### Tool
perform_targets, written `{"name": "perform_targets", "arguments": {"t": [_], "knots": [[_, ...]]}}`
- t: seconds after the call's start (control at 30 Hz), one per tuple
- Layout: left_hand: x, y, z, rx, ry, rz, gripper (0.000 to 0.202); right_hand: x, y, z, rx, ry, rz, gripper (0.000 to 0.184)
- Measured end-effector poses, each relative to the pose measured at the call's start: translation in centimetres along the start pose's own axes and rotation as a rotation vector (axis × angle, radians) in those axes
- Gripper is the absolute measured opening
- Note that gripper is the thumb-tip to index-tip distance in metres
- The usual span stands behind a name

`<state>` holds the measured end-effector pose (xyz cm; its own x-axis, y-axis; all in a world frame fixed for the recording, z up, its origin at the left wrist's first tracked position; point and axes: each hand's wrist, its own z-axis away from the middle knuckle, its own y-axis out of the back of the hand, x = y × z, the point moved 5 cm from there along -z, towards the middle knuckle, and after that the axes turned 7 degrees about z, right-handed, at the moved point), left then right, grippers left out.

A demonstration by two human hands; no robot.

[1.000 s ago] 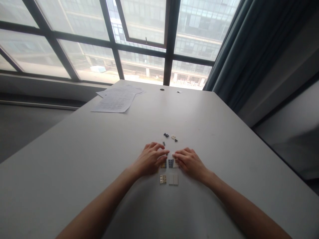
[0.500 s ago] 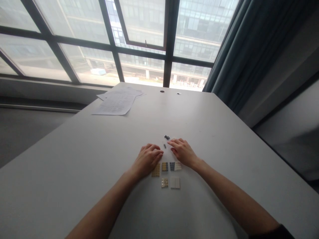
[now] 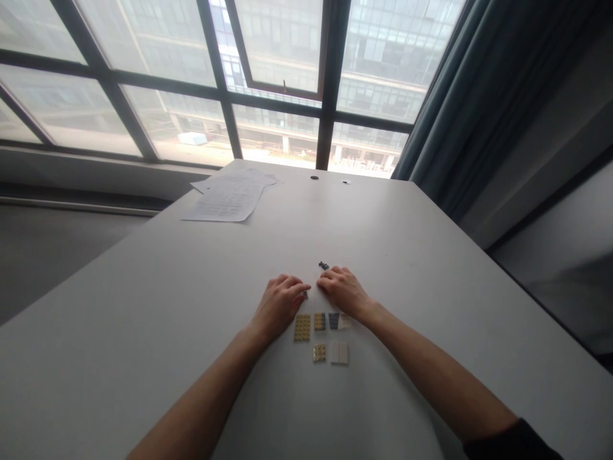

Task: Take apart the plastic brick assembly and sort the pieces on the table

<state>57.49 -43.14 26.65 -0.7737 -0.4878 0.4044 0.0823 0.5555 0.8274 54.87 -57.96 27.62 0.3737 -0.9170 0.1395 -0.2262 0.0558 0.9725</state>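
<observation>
Both forearms come in from the near edge of the desk and converge towards its middle. Both hands are palm down, knuckles raised, fingers curled. Left hand: wrist straight, fingers bent and pointing right and away, the tips resting on the desk at a small dark piece. Contact or grip on that piece cannot be made out. Right hand: wrist turned inward, fingers bent and pointing left, tips close to the left hand's tips but with a narrow gap between them. Whether anything is pinched under the right fingers cannot be told. A cluster of dark bits lies just beyond the right knuckles, on the far side. On the near side of the hands, a row of flat studded plates lies on the desk: tan plate just below the left hand, then a small tan-and-dark plate, a dark blue plate and a pale plate just beside the heel of the right hand. A second row sits nearer the body: small tan plate and white plate, apart from both hands. Printed sheets lie at the far left of the desk, well apart.
</observation>
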Motion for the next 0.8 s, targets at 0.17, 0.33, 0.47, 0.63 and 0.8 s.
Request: {"name": "perform_targets", "arguments": {"t": [0.17, 0.33, 0.47, 0.63, 0.8], "knots": [[0.3, -0.1, 0.0, -0.032, -0.059, -0.034, 0.02, 0.1, 0.0, 0.1, 0.011, -0.037, 0.007, 0.018], [0.5, 0.0, 0.1, -0.039, -0.079, -0.045, 0.021, 0.3, -0.2, 0.3, 0.013, -0.075, -0.026, 0.014], [0.4, 0.2, 0.1, 0.011, -0.054, 0.005, 0.021, 0.4, -0.4, 0.5, 0.018, -0.104, -0.054, 0.009], [0.8, 0.6, -0.1, 0.135, -0.04, 0.134, 0.015, 0.2, 0.3, 1.5, 0.092, -0.201, -0.227, 0.007], [2.2, 1.5, -0.3, 0.233, -0.103, 0.265, 0.018, 0.2, 1.4, 3.4, 0.231, -0.349, -0.729, 0.01]]}}
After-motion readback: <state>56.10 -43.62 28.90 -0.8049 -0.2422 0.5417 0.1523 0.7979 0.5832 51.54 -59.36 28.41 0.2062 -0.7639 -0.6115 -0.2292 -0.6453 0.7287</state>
